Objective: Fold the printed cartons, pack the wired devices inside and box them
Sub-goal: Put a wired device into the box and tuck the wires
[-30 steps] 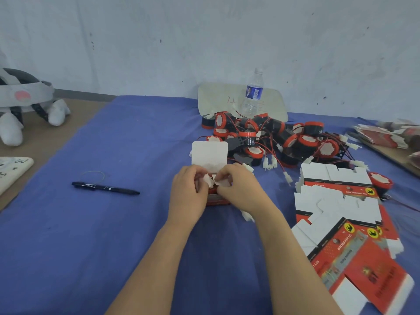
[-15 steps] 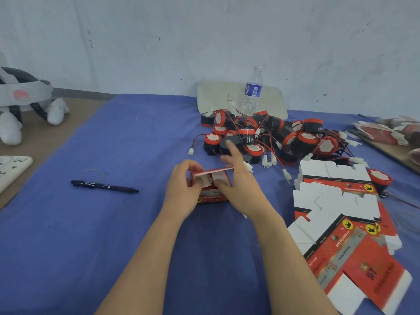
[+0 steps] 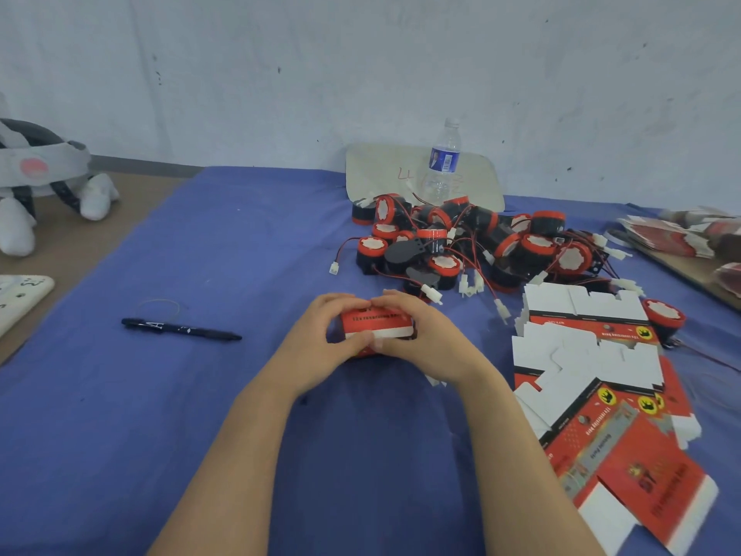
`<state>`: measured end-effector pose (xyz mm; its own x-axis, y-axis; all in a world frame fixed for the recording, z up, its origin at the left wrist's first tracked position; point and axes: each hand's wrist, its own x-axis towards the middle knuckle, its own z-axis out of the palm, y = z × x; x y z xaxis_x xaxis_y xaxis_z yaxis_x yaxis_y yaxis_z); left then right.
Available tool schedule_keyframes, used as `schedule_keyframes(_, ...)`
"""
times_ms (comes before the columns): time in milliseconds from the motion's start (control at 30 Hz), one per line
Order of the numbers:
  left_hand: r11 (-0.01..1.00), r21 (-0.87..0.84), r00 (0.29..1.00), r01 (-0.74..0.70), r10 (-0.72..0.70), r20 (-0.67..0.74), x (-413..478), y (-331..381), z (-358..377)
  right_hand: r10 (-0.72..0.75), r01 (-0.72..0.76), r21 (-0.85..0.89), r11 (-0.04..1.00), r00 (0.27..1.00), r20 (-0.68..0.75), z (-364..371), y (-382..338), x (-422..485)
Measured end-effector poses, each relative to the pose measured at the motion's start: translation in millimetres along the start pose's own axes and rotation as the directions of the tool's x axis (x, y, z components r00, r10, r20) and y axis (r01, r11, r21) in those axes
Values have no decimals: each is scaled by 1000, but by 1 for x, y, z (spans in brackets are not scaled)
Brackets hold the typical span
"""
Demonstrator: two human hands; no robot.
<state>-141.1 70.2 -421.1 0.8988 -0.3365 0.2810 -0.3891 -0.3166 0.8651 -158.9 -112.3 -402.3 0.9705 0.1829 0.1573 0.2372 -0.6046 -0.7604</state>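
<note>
A small red printed carton [image 3: 375, 323] sits on the blue cloth in the middle, its top flap folded down with a white tuck edge showing at the front. My left hand [image 3: 320, 347] grips its left side, thumb on the front edge. My right hand [image 3: 421, 339] grips its right side, fingers curled over the top. Behind lies a heap of black and red wired devices [image 3: 473, 246] with white plugs. A stack of flat red and white cartons [image 3: 593, 379] spreads out at the right.
A black pen [image 3: 180, 329] lies to the left on the blue cloth [image 3: 120, 395]. A water bottle [image 3: 441, 162] stands behind the heap before a pale board. More flat cartons [image 3: 689, 234] lie far right. A white headset [image 3: 40, 182] rests far left.
The carton's white lid stood up a second ago; both hands folded it down and now press it closed over the red carton.
</note>
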Motion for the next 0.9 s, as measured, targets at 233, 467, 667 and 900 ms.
schedule_keyframes(233, 989, 121, 994, -81, 89, -63, 4, -5, 2, 12, -18, 185, 983, 999, 35, -4, 6, -1)
schedule_keyframes(467, 979, 174, 987, -102, 122, -105, 4, -8, 6, 0, 13, 212, 977, 998, -59, -3, 5, 0)
schedule_keyframes(667, 989, 121, 984, -88, 105, -142, 5, -7, 6, 4, 8, 200, 980, 998, -59, -3, 2, 1)
schedule_keyframes(900, 997, 43, 987, -59, 65, -148, 2, -3, 6, 5, 10, 238, 971, 998, -63, -5, 5, 1)
